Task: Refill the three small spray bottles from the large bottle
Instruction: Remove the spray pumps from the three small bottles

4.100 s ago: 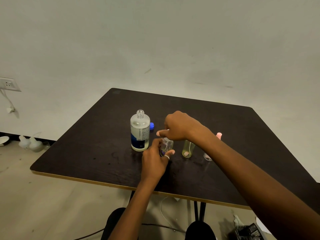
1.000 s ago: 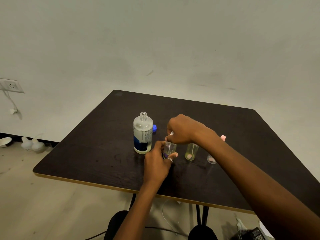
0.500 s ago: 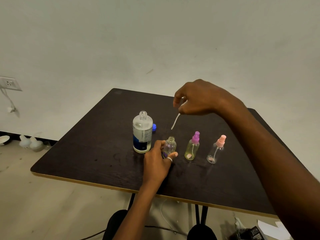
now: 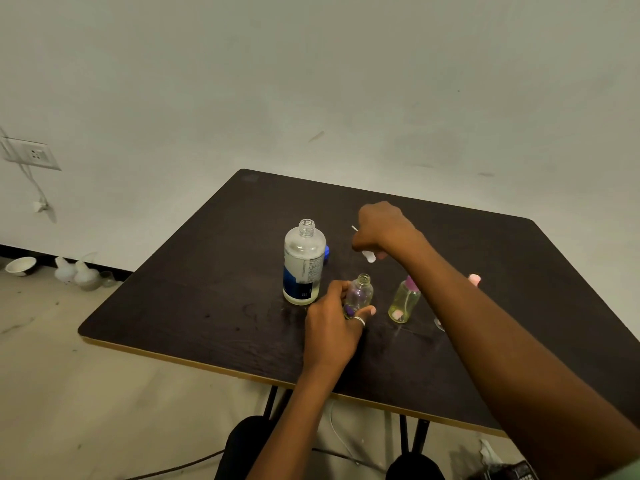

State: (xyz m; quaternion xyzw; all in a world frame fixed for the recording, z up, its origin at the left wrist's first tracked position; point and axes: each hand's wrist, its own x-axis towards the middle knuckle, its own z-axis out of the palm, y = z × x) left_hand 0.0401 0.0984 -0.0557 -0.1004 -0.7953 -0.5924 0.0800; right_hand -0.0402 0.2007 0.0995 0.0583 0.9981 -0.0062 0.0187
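The large clear bottle [image 4: 303, 265] with a blue label stands uncapped on the dark table [image 4: 194, 299]; its blue cap [image 4: 326, 251] lies just behind it. My left hand [image 4: 332, 327] grips a small clear bottle [image 4: 360, 293], open at the neck, upright on the table. My right hand [image 4: 379, 228] hovers low behind it, holding that bottle's white spray head [image 4: 369, 256] with its thin tube pointing up and left. A yellowish small bottle [image 4: 403, 301] with a purple sprayer stands to the right. The third bottle's pink sprayer [image 4: 474, 279] peeks over my right forearm.
The table's front edge [image 4: 207, 367] runs near my knees. On the floor at the left wall lie a white bowl [image 4: 21, 265] and some pale bottles [image 4: 74, 273]. A wall socket [image 4: 33, 154] with a cable is at far left.
My right hand unscrewed and lifted the spray head out of the small bottle, then came down toward the table behind the bottles. My left hand stayed on the small bottle.
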